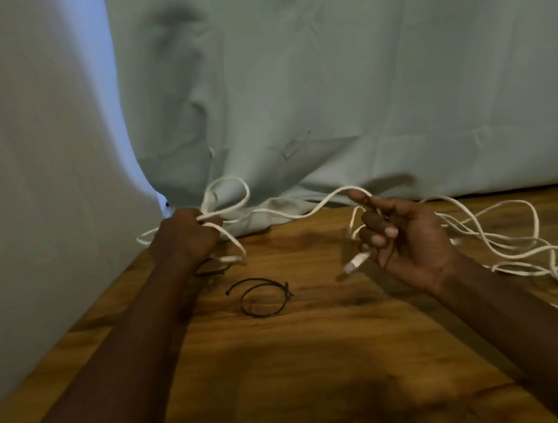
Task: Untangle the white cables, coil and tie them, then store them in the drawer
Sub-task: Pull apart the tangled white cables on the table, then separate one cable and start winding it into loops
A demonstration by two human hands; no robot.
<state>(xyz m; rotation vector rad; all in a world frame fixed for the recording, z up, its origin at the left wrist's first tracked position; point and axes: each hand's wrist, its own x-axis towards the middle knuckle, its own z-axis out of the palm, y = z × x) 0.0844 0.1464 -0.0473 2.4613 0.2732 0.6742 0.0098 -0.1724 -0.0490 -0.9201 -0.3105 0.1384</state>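
Note:
My left hand (187,236) grips a few loops of white cable (231,195) above the wooden table (321,362), near its back left. One strand (305,212) runs from that fist across to my right hand (412,245). The right hand is palm up, its forefinger raised under the strand and the other fingers curled round cable. A clear plug (355,262) hangs just below those fingers. A loose tangle of white cable (515,241) lies on the table to the right. No drawer is in view.
Two black ties (262,299) lie looped on the table between my forearms, and another black tie (213,270) sits under my left hand. A pale cloth (360,82) hangs behind the table and drapes onto its back edge. A white wall (29,203) borders the left side.

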